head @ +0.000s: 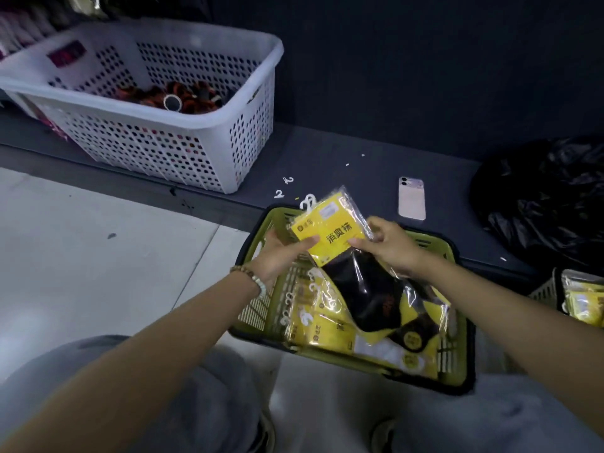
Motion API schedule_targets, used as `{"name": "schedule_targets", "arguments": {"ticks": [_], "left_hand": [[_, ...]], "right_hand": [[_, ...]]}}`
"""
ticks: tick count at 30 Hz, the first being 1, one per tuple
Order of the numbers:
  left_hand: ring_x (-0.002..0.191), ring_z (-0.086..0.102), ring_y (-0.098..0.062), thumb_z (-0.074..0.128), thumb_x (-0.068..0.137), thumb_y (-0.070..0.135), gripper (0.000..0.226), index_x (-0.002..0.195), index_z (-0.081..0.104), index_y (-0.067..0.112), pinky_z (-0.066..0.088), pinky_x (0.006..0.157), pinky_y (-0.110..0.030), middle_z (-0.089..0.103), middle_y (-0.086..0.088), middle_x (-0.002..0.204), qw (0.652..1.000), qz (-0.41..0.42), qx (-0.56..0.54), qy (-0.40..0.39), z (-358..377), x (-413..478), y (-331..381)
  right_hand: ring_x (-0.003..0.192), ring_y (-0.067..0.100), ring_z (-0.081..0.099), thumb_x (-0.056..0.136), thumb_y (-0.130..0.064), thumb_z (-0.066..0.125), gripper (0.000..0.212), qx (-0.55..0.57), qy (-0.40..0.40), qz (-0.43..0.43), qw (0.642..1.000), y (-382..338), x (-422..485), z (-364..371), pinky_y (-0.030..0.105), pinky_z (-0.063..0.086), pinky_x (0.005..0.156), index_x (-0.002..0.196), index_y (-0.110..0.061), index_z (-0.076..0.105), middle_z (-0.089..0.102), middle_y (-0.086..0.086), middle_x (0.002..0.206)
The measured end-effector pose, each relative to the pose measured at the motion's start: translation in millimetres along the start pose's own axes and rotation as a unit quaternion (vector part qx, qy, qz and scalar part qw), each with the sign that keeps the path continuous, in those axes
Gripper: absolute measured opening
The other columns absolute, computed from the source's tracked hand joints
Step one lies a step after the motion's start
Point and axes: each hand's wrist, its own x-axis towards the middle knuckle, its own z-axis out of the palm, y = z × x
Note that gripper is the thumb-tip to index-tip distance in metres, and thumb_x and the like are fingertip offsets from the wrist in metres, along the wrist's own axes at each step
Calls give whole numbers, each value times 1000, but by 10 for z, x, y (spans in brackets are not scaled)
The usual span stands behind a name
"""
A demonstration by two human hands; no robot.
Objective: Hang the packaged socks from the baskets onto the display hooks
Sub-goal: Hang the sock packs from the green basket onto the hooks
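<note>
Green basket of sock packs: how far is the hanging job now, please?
Done: the view shows no pack hung yet. In hand: the left hand and the right hand hold one sock pack above the green basket. Left: several more packs lie in that basket, and another basket at the right edge also holds packs.

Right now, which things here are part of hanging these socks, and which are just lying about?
Job: the sock packet gripped by left hand and right hand; green basket holding more packets; grey basket at right, with packets.
Lying about: phone, black plastic bag, loose white hooks, white basket of dark and orange items.
</note>
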Motion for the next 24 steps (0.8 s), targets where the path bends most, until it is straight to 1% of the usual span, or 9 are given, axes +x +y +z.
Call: {"name": "schedule_targets", "arguments": {"ticks": [1, 3, 5, 8, 10, 13, 15, 18, 24], "left_hand": [[121, 53, -20, 81, 56, 50, 107, 143, 30, 14, 41, 104, -42, 53, -3, 136, 1000, 2, -20, -20, 0, 1, 117], [113, 61, -20, 77, 59, 44, 75, 126, 54, 16, 44, 101, -41, 63, -5, 126, 996, 43, -54, -59, 14, -7, 352], [104, 66, -19, 74, 64, 39, 53, 112, 63, 20, 49, 94, -40, 70, -2, 113, 992, 94, -67, -54, 29, -18, 603], [98, 68, -17, 77, 57, 44, 58, 109, 64, 21, 51, 89, -36, 73, 2, 105, 984, 161, -67, -27, 26, -13, 973], [94, 69, -12, 77, 54, 51, 62, 108, 65, 22, 52, 82, -28, 73, 4, 103, 978, 196, -62, -26, 32, -15, 1190], [87, 69, -3, 76, 56, 50, 55, 104, 65, 27, 52, 69, -14, 74, 10, 98, 969, 242, -52, -13, 43, -28, 1442], [85, 70, -2, 76, 59, 46, 49, 103, 65, 28, 52, 65, -11, 74, 11, 97, 964, 259, -55, -3, 29, -36, 1550], [94, 69, -7, 77, 59, 46, 54, 107, 65, 25, 54, 74, -17, 73, 8, 102, 958, 280, -61, 4, -5, -75, 1685], [93, 69, -8, 78, 56, 47, 61, 109, 67, 17, 54, 72, -15, 74, 7, 99, 955, 294, -47, -3, -82, -159, 2083]], "right_hand": [[96, 17, 66, 87, -13, 65, 24, 30, 6, -8, 1000, -105, -3, -29, 22, 49, 90, 108, -2, 58, 68, 9, 109], [90, 1, 67, 91, -13, 60, 24, 67, 9, -27, 997, -308, -19, -60, 7, 48, 78, 115, -7, 58, 70, 0, 106], [85, -9, 66, 94, -15, 56, 20, 96, 10, -43, 994, -489, -9, -95, 2, 45, 72, 114, -15, 58, 68, -10, 102], [97, 5, 68, 94, -22, 56, 15, 103, 36, -66, 992, -718, 39, -192, 20, 50, 88, 107, -28, 61, 71, -7, 105], [98, 11, 68, 90, -21, 61, 15, 119, 83, -97, 985, -870, 94, -272, 29, 50, 92, 103, -28, 62, 72, -6, 102], [91, 6, 64, 83, -14, 70, 28, 111, 183, -173, 961, -1126, 178, -399, 22, 53, 84, 108, -25, 62, 67, -5, 100], [85, 5, 60, 82, -13, 71, 29, 129, 213, -210, 945, -1288, 212, -440, 19, 53, 77, 107, -23, 62, 64, 0, 97], [88, 6, 62, 81, -19, 72, 26, 166, 226, -215, 936, -1503, 246, -419, 20, 53, 78, 103, -24, 62, 66, -4, 98], [90, 9, 68, 83, -20, 70, 16, 239, 206, -206, 926, -1940, 348, -437, 20, 56, 75, 98, -19, 65, 73, -2, 96]]}}
